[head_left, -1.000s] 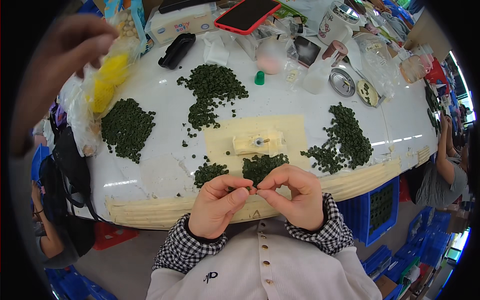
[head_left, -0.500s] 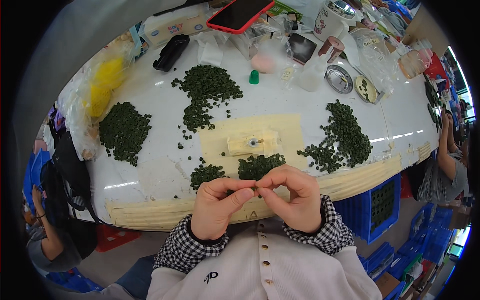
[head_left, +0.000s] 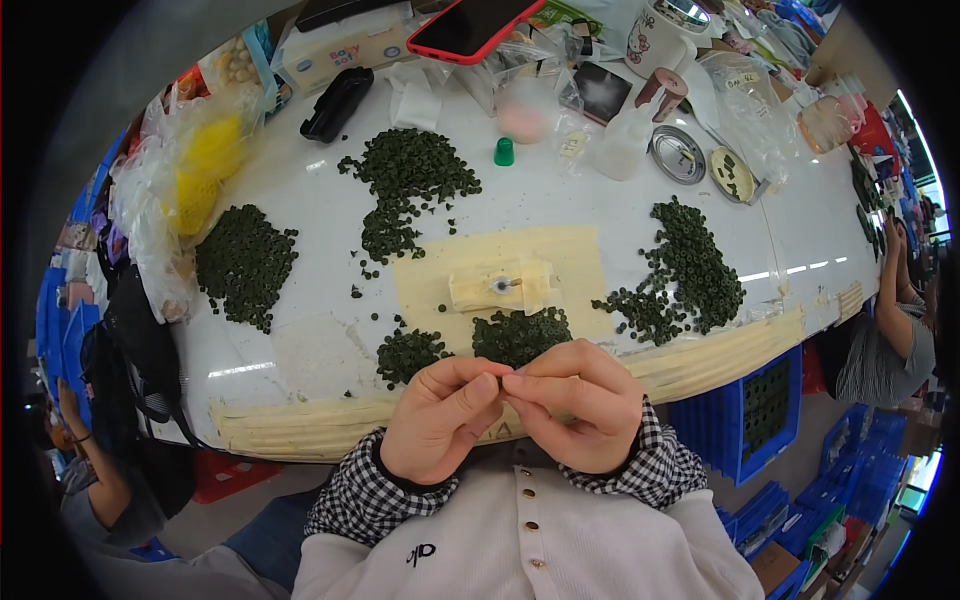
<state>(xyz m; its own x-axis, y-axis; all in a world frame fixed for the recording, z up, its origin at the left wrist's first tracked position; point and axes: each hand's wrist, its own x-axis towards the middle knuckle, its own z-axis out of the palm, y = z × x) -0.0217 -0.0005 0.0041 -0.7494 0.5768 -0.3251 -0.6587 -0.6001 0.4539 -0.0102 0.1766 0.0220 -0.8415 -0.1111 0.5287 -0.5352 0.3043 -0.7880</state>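
My left hand (head_left: 440, 418) and my right hand (head_left: 583, 408) meet at their fingertips just past the table's near edge. Both are pinched closed on a tiny dark piece (head_left: 500, 382), mostly covered by the fingers; its exact kind is too small to make out. Right beyond my fingers lie two heaps of small dark green round pieces, a middle one (head_left: 520, 336) and a left one (head_left: 412, 353). Behind them a tape-wrapped block (head_left: 478, 288) with a small metal pin standing in its top sits on a cream tape sheet (head_left: 430, 260).
Larger heaps of green pieces lie at the right (head_left: 700, 270), far middle (head_left: 415, 165) and left (head_left: 247, 265). Farther back are a green thimble-like cap (head_left: 504, 152), a round tin (head_left: 677, 155), a red-cased phone (head_left: 470, 30) and a mug (head_left: 660, 40). Blue crates (head_left: 765, 420) stand below right.
My right fingers have curled and shifted slightly around the pinched piece. Both hands stay together in nearly the same spot. The whole view has shifted slightly.
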